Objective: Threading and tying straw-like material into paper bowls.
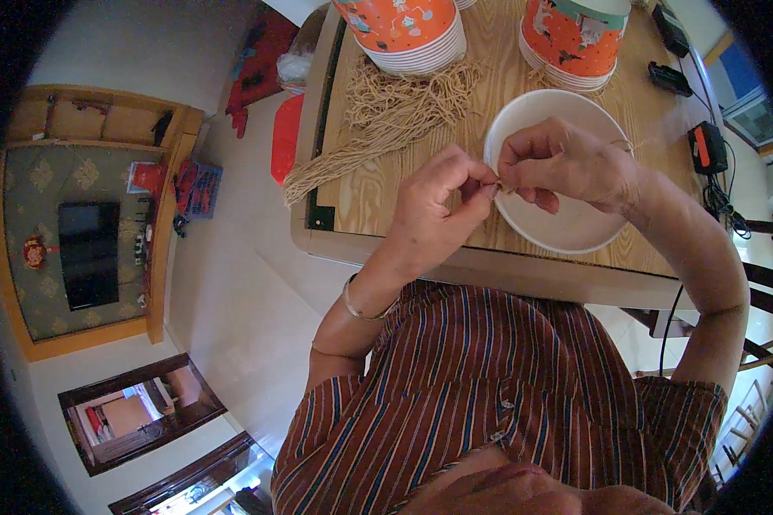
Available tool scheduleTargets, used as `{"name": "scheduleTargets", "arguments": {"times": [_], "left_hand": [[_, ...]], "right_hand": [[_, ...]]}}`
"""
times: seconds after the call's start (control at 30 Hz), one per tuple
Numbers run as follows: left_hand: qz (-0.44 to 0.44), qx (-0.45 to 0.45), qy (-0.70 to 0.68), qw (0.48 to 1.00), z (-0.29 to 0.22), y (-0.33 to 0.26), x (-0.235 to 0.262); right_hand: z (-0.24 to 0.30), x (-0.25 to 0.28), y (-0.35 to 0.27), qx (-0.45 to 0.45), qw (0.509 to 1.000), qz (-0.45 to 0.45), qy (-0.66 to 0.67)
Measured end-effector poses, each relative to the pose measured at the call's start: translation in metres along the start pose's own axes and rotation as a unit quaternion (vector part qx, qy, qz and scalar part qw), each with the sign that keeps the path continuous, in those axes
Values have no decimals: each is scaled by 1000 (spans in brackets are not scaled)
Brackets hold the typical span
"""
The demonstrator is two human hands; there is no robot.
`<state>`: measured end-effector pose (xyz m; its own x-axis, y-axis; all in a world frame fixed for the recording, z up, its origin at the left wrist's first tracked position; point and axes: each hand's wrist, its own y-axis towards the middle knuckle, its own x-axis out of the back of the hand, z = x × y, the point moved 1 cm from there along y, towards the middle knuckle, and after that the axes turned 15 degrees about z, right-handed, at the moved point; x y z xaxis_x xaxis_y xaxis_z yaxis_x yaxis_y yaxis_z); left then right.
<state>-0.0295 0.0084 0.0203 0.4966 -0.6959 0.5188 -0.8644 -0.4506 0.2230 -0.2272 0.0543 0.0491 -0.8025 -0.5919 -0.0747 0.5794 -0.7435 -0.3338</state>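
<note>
Over the near-left rim of a round white bowl [524, 232], my two hands meet fingertip to fingertip. Thumb and forefinger of my left hand [438, 210] are pinched on a tiny tan bit that looks like cord [504, 186]. My right hand [575, 167] pinches at the same spot, its other fingers curled; most of the piece is hidden by the fingers. A thin tan strand shows beyond the right hand at the bowl's far-right rim. To the left lies a long bundle of tan cords [361, 146], loose and curly at its far end.
Two stacks of orange patterned paper tubs, one at the far left [412, 39] and one at the far right [571, 43], stand on the wooden table [361, 210]. A black-and-orange box [707, 148] and cables lie along the right edge. A red stool [287, 137] stands left of the table.
</note>
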Motion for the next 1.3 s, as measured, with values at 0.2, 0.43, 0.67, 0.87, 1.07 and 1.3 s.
{"name": "scheduleTargets", "arguments": {"times": [0.2,0.43,0.67,0.87,1.07,1.3], "left_hand": [[-3,66,-134,989,11,-4,-4],[14,134,-306,942,9,-5,-4],[6,134,-340,931,17,-5,-6],[-1,156,-337,928,10,-4,-5],[9,137,-264,955,10,-4,-3],[14,136,-262,955,6,-2,-2]], "right_hand": [[-3,0,-5,-5,998,4,-55],[-17,-6,1,59,984,-50,-159],[-13,-10,-6,94,983,-74,-139],[-8,-15,-6,126,945,-128,-275],[-19,-12,1,184,925,-170,-287],[0,-4,-1,41,992,-80,-86]]}}
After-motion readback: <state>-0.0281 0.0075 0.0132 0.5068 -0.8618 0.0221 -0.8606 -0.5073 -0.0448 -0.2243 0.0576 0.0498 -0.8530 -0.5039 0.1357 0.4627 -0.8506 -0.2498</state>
